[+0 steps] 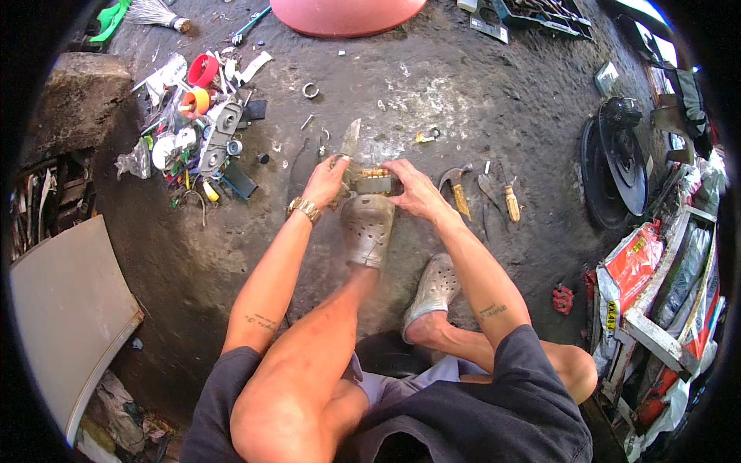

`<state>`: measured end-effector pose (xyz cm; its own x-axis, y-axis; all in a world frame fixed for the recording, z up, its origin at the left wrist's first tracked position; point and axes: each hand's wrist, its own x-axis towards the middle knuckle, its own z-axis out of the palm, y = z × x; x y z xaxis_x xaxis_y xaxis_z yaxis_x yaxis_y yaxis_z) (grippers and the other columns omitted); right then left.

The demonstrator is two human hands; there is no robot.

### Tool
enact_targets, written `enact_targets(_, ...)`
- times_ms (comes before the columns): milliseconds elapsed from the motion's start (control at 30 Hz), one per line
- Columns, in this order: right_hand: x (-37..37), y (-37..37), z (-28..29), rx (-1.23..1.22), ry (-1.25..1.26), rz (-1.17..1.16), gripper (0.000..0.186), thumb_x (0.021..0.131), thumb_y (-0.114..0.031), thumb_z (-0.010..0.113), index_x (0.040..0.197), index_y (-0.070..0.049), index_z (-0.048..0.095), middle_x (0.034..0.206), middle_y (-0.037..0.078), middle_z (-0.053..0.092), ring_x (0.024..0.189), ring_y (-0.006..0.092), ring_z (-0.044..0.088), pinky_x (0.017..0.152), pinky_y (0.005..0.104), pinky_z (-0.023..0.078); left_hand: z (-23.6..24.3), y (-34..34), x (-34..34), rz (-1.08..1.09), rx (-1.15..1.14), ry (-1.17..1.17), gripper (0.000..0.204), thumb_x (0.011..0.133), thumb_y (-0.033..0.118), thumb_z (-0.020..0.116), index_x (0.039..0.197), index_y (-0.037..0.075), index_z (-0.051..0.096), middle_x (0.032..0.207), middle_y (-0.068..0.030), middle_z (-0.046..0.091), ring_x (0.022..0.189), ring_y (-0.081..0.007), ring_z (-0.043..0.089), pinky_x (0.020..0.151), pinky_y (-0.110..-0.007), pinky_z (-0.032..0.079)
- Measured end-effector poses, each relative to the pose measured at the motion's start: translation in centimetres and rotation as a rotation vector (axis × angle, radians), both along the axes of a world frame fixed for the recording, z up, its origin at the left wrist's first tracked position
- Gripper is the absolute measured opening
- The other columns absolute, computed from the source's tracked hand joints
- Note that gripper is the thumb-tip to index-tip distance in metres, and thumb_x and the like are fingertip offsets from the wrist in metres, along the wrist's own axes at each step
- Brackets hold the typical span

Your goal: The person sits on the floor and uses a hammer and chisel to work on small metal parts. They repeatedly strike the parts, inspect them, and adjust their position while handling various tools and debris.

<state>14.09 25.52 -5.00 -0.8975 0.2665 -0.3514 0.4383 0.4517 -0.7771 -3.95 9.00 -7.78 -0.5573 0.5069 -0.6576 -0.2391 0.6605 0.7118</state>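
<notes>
My left hand point(326, 185), with a metal watch at its wrist, is closed around a knife whose broad, worn blade point(351, 140) points away from me. My right hand point(417, 190) grips a small metal block with copper-coloured windings point(373, 182) from its right side. The block is just beyond the toe of my grey clog point(368, 229), close to the knife. My left fingers hide the knife's handle, and I cannot tell whether they also touch the block.
A hammer point(458, 197), pliers point(491, 190) and a wooden-handled screwdriver point(511, 202) lie to the right. At left is a pile of plastic and metal scraps point(220, 139). A red basin point(347, 17) stands at the far side, black fan-like parts point(614, 162) at right.
</notes>
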Motion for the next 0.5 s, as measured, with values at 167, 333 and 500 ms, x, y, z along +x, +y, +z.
enact_targets(167, 0.4, 0.0, 2.2, 0.209, -0.046, 0.110, 0.062, 0.076, -0.013, 0.078, 0.134, -0.014, 0.056, 0.140, 0.015, 0.053, 0.118, 0.0389, 0.061, 0.098, 0.0466, 0.052, -1.4, -0.3, 0.5, -0.034, 0.002, 0.004, 0.046, 0.100, 0.038, 0.058, 0.125, 0.000, 0.065, 0.108, -0.0056, 0.068, 0.095, -0.0129, 0.059, 0.083, -0.030, 0.047)
enact_targets(333, -0.4, -0.4, 2.0, 0.234, 0.026, 0.175, 0.063, 0.075, -0.008, 0.076, 0.134, -0.011, 0.053, 0.140, 0.015, 0.052, 0.119, 0.0393, 0.061, 0.098, 0.0474, 0.053, -2.5, -0.5, 0.6, -0.109, -0.071, 0.172, 0.069, 0.100, 0.046, 0.056, 0.142, -0.008, 0.049, 0.133, -0.0237, 0.063, 0.127, -0.0296, 0.057, 0.106, -0.039, 0.043)
enact_targets(500, -1.3, -0.1, 1.8, 0.153, -0.012, 0.180, 0.062, 0.074, -0.001, 0.070, 0.133, -0.009, 0.051, 0.141, 0.015, 0.052, 0.117, 0.0411, 0.060, 0.097, 0.0483, 0.053, 1.1, 0.4, 1.0, -0.183, -0.116, 0.253, 0.075, 0.099, 0.053, 0.055, 0.142, -0.008, 0.048, 0.136, -0.0328, 0.057, 0.132, -0.0413, 0.053, 0.110, -0.045, 0.041)
